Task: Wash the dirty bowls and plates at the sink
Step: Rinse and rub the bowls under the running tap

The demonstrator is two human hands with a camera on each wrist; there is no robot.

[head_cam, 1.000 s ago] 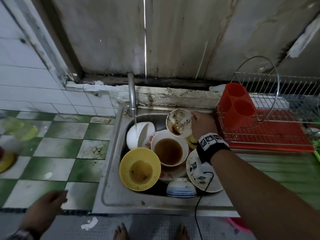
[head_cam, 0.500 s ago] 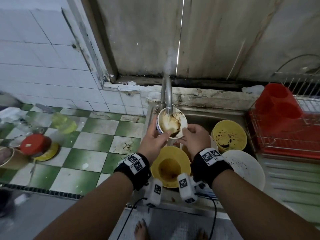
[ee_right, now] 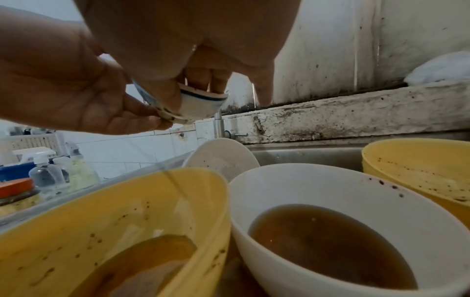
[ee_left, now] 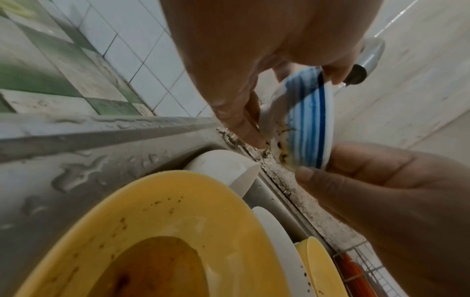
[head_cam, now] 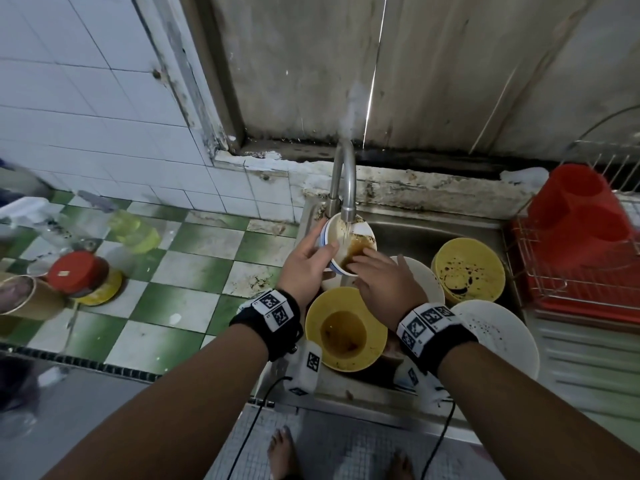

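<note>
A small white bowl with blue stripes (head_cam: 348, 237) (ee_left: 307, 120) (ee_right: 198, 108), smeared with brown sauce, is tilted right under the tap spout (head_cam: 347, 188) (ee_left: 366, 60), where a thin stream of water runs. My left hand (head_cam: 320, 245) (ee_left: 241, 120) (ee_right: 84, 94) grips its left side and underside. My right hand (head_cam: 367, 265) (ee_left: 376, 191) has its fingers inside the bowl and its thumb against the outer rim. Below sit a yellow bowl (head_cam: 346, 329) (ee_right: 114, 221) and a white bowl (ee_right: 330, 221), both holding brown water.
In the steel sink (head_cam: 415, 233) lie a second yellow bowl (head_cam: 467, 268), a speckled white plate (head_cam: 498, 337) and a leaning white plate (ee_right: 221, 160). A red cutlery holder (head_cam: 578, 216) stands in the wire rack (head_cam: 588, 299) at right. Jars and bottles (head_cam: 83, 275) crowd the tiled counter at left.
A second ago only my right hand held the bowl above the sink. My left hand came up and took it under the tap, and my right fingers have slid inside it.
</note>
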